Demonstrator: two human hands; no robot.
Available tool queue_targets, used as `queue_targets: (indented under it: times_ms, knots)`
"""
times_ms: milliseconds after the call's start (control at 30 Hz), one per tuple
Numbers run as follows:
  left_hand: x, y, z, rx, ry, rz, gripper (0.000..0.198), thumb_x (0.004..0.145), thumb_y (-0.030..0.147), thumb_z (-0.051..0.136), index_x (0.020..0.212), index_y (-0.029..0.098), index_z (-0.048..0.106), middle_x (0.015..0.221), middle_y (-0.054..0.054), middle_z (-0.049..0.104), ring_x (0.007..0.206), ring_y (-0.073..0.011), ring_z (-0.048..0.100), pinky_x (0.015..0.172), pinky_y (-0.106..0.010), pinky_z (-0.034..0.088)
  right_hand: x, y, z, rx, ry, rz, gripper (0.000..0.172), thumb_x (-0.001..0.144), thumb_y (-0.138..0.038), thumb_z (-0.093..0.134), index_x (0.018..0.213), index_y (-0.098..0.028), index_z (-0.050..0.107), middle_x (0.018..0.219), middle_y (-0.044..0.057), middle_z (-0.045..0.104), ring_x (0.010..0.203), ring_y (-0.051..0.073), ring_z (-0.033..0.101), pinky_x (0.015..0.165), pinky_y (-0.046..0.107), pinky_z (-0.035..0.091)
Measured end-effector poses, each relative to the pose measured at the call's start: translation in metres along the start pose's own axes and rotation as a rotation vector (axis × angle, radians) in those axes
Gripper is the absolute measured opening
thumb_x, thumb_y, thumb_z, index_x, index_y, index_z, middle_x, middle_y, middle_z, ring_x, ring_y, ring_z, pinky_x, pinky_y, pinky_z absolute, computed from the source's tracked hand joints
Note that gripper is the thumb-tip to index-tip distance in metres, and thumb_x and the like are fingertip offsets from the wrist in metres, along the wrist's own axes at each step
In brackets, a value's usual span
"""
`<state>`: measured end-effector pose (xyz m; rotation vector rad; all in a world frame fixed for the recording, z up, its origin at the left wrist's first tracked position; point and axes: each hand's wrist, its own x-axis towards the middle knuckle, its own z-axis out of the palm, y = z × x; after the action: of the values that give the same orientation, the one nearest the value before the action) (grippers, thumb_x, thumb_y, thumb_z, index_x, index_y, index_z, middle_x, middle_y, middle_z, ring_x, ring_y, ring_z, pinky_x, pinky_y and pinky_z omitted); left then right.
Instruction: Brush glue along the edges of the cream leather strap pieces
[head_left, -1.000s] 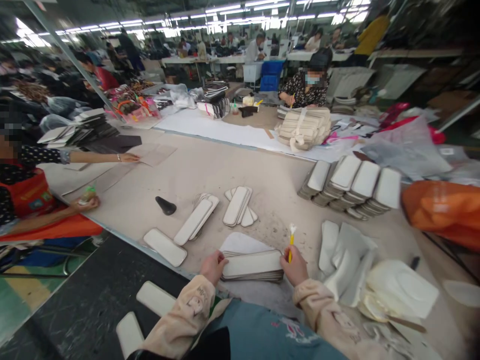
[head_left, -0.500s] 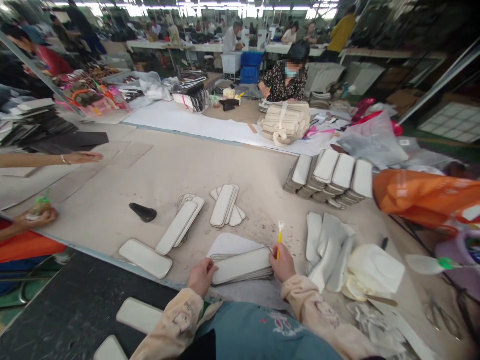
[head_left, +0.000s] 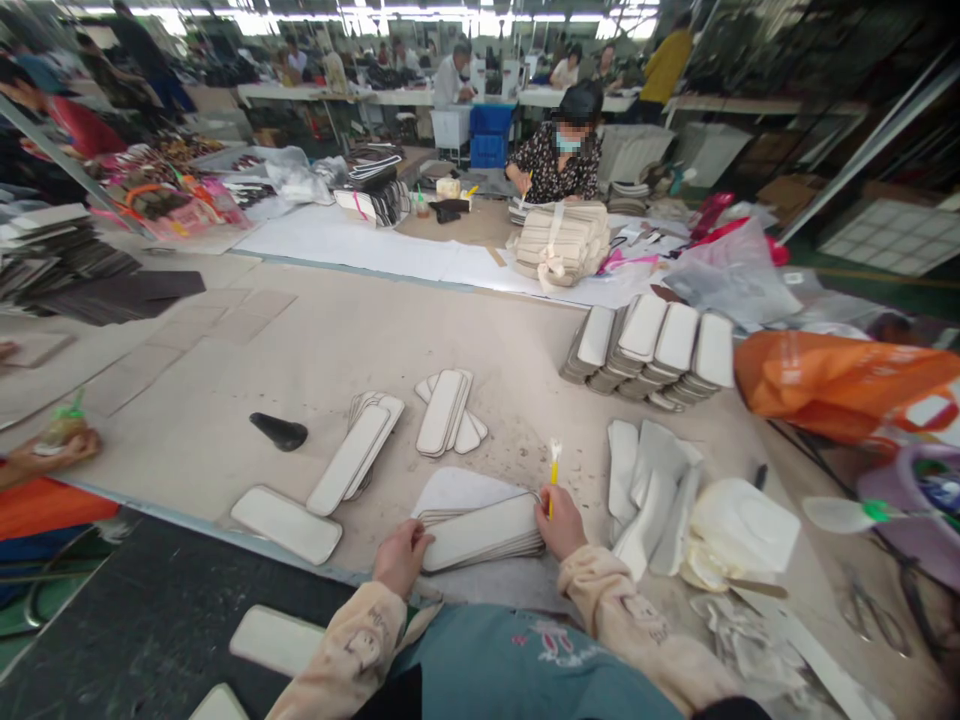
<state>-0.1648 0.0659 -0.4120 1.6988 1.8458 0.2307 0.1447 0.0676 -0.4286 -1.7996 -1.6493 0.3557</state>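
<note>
A fanned stack of long white panels (head_left: pixel 480 535) with rounded corners and dark edges lies on a pale sheet (head_left: pixel 457 488) in front of me. At the stack's left end, my left hand (head_left: pixel 401 558) is closed, thumb and fingers pinching the edge of the top panel. My right hand (head_left: pixel 561 522) is wrapped round a yellow brush (head_left: pixel 554 470) with whitish bristles pointing up and away. Its fingers also touch the right end of the top panel. Beyond the stack lie two smaller piles of similar panels, one left (head_left: pixel 356 455) and one centre (head_left: pixel 444 412).
Right of me are curved white pieces (head_left: pixel 652 490), a white container (head_left: pixel 746 530) and scissors (head_left: pixel 874 615). Stacked panels (head_left: pixel 652 350) stand farther back. A black object (head_left: pixel 279 431) lies left. A co-worker's hand (head_left: pixel 79 445) holds a green-topped bottle; another person sits across the table.
The view has shifted slightly, moving the scene a little left. A co-worker's outstretched hand at the left has drawn back almost out of view. My hands keep nearly the same hold.
</note>
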Motion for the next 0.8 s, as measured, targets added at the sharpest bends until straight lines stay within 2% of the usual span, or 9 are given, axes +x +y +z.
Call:
queue_targets:
  times_ms: [200, 367, 500, 800]
  knots:
    - [-0.004, -0.008, -0.004, -0.257, 0.055, 0.004, 0.021, 0.082, 0.03, 0.05, 0.095, 0.016, 0.061, 0.082, -0.004, 0.068, 0.078, -0.0174, 0.063, 0.076, -0.031, 0.046, -0.002, 0.001, -0.002, 0.022, -0.019, 0.01, 0.009, 0.073, -0.02, 0.044, 0.081, -0.022, 0.046, 0.073, 0.002, 0.051, 0.072, 0.019, 0.051, 0.07, 0.032, 0.042]
    - [-0.006, -0.015, -0.002, -0.421, 0.023, 0.025, 0.037, 0.07, 0.021, 0.06, 0.106, 0.012, 0.06, 0.08, -0.003, 0.063, 0.071, -0.0151, 0.06, 0.071, -0.03, 0.05, -0.002, 0.004, -0.001, 0.034, -0.029, 0.009, 0.007, 0.073, -0.022, 0.045, 0.08, -0.022, 0.046, 0.07, 0.001, 0.05, 0.07, 0.019, 0.051, 0.069, 0.032, 0.042]
    - [-0.005, -0.015, -0.001, -0.323, 0.037, 0.049, 0.04, 0.067, 0.018, 0.064, 0.107, 0.013, 0.063, 0.083, -0.004, 0.059, 0.073, -0.0139, 0.057, 0.072, -0.029, 0.049, -0.003, 0.004, -0.002, 0.025, -0.032, 0.005, 0.008, 0.073, -0.022, 0.045, 0.08, -0.022, 0.046, 0.072, 0.001, 0.051, 0.072, 0.019, 0.051, 0.069, 0.031, 0.042]
    - [-0.005, -0.009, -0.005, -0.185, 0.008, 0.071, 0.031, 0.068, 0.019, 0.062, 0.099, 0.016, 0.069, 0.079, -0.002, 0.057, 0.072, -0.0148, 0.055, 0.073, -0.03, 0.046, -0.003, 0.005, -0.001, 0.03, -0.03, -0.004, 0.007, 0.071, -0.019, 0.045, 0.077, -0.022, 0.043, 0.07, 0.0, 0.049, 0.069, 0.018, 0.049, 0.067, 0.03, 0.041]
